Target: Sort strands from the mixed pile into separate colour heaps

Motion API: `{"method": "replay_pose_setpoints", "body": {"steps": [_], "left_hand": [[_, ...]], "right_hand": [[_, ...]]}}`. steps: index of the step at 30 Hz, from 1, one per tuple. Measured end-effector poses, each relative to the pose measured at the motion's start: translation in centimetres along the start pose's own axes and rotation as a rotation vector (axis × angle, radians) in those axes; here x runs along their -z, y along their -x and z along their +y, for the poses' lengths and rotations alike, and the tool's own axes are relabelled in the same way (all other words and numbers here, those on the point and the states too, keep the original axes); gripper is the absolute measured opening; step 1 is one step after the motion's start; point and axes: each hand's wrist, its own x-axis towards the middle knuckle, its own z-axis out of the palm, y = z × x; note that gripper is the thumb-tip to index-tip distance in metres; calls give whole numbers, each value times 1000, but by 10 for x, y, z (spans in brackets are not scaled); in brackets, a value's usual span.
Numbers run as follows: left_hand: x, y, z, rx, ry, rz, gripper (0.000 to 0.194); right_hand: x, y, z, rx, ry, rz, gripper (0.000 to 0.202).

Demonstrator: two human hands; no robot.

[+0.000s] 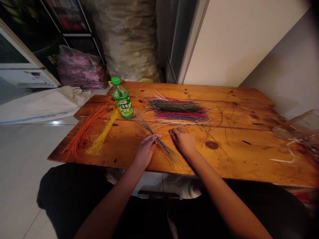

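Note:
My left hand (146, 149) pinches a bundle of thin grey strands (165, 147) at its middle, between thumb and fingers. The strands fan out at both ends, slanting over the wooden table (239, 146). To the right, my right hand (184, 142) is low over the tabletop with its fingers curled together; anything inside them is too small to make out. Just beyond my hands lies a pile of dark green, red, pink and blue strands (178, 107), with loose white strands (179, 122) along its near side. Orange strands (87, 131) and yellow strands (103, 132) lie in separate bundles on the left.
A green-capped drink bottle (124, 104) stands behind the yellow bundle. At the right edge are a clear plastic box (299, 124) and a bent white strip (282, 161). Stray strands lie right of the pile. Large stuffed bags (127, 39) stand behind the table.

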Motion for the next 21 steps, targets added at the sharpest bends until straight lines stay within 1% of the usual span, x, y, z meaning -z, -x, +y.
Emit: {"method": "replay_pose_setpoints", "body": {"steps": [2,8,10,14,18,21], "left_hand": [[0,0,0,-3,-1,-1,9],[1,-1,-1,-6,-5,-13,7],[1,0,0,-5,-4,-11,7],[0,0,1,-1,4,7,8],[-1,-1,1,-3,4,21,9],[-1,-1,0,-1,16,19,8]], "right_hand": [[1,0,-2,14,11,-1,33],[2,3,-8,52,-25,-57,30],[1,4,-7,69,-71,-56,27],[3,3,2,55,-135,-59,23],[11,4,10,53,-62,-71,25],[14,6,10,48,4,-80,29]]}}
